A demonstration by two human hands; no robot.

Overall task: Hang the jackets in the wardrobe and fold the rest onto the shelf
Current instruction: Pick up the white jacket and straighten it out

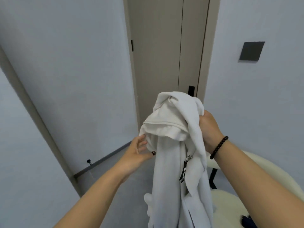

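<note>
Holding the white jacket (177, 145) up in front of the closed door (162, 55), we bunch its upper cloth in our right hand (209, 129), fingers curled into the fabric so the body hangs free. Our left hand (138, 150) touches the hood edge with fingers loosely spread, probably feeling for the collar before hanging.

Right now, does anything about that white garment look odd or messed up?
Only that the white zip jacket is bunched: the right hand grips it crumpled at the top, the left hand touches its edge. No damage shows.
</note>
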